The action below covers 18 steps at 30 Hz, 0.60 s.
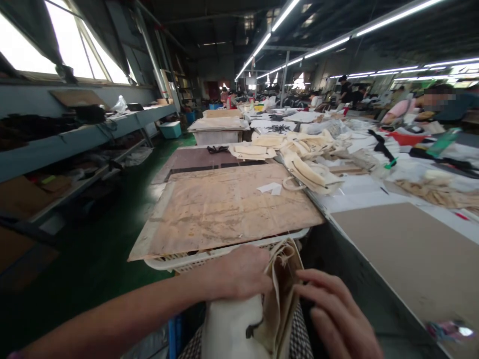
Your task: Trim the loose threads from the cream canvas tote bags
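A cream canvas bag (234, 326) lies over my lap, its layered edges standing up and loose threads hanging at the far end. A small dark strip shows on its near face. My left hand (243, 271) is closed on the bag's upper edge, with the fingertips partly hidden behind the cloth. To the right, my right hand (337, 309) has its fingers stretched out, their tips touching the outer side of the fabric layers. Checked cloth shows beneath the bag.
Just beyond my hands, a worn board (224, 209) rests on a white plastic basket (209, 259). Cream fabric pieces (303, 149) are heaped on the long table at right, near a brown board (404, 254). A shelf (75, 132) runs along the left wall. A co-worker (404, 107) sits at far right.
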Motion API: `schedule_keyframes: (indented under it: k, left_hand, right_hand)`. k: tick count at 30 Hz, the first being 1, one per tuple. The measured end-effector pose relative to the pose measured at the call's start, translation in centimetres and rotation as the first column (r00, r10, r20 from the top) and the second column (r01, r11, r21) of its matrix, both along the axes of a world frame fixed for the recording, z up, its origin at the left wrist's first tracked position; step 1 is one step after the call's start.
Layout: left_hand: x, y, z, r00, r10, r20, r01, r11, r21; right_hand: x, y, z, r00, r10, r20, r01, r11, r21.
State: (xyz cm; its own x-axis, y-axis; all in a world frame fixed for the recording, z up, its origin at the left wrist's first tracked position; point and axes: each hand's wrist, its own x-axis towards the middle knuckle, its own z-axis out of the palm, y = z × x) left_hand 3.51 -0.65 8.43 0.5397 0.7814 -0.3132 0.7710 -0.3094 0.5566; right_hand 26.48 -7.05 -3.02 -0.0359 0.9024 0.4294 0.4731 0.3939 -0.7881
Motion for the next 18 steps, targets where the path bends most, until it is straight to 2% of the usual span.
schedule_keyframes:
  k: [1, 2, 3, 5, 8, 11, 15, 18]
  left_hand:
    - [0.8, 0.2, -0.5, 0.999, -0.036, -0.014, 0.035, 0.999, -0.036]
    - [1.5, 0.4, -1.1, 0.997, -0.065, -0.03, 0.063, 0.996, -0.069]
    - [2.2, 0.6, -1.6, 0.995, -0.087, -0.049, 0.082, 0.992, -0.096]
    - [3.1, 0.9, -2.5, 0.991, -0.106, -0.079, 0.096, 0.988, -0.121]
    - [4.0, 1.2, -3.3, 0.989, -0.12, -0.082, 0.109, 0.985, -0.135]
    - [4.5, 1.5, -4.0, 0.989, -0.12, -0.084, 0.106, 0.982, -0.156]
    - [4.8, 1.9, -4.9, 0.985, -0.117, -0.124, 0.088, 0.973, -0.215]
    - [4.8, 2.1, -4.8, 0.977, -0.121, -0.175, 0.069, 0.959, -0.276]
  right_hand:
    - [-0.7, -0.1, 1.8, 0.973, 0.148, 0.178, -0.171, 0.977, 0.126]
    - [-1.4, 0.0, 3.1, 0.897, 0.252, 0.362, -0.339, 0.92, 0.199]
    - [-2.1, 0.0, 3.9, 0.85, 0.24, 0.47, -0.403, 0.87, 0.284]
    - [-3.1, 0.2, 4.1, 0.827, 0.137, 0.545, -0.362, 0.871, 0.332]
    - [-3.5, 0.4, 2.5, 0.799, 0.101, 0.593, -0.329, 0.898, 0.291]
    - [-3.2, 0.2, 1.0, 0.773, 0.051, 0.633, -0.317, 0.894, 0.316]
    - [-2.3, -0.3, -0.2, 0.732, -0.099, 0.674, -0.139, 0.947, 0.29]
    - [-1.3, -0.8, -0.8, 0.684, -0.177, 0.708, 0.003, 0.971, 0.239]
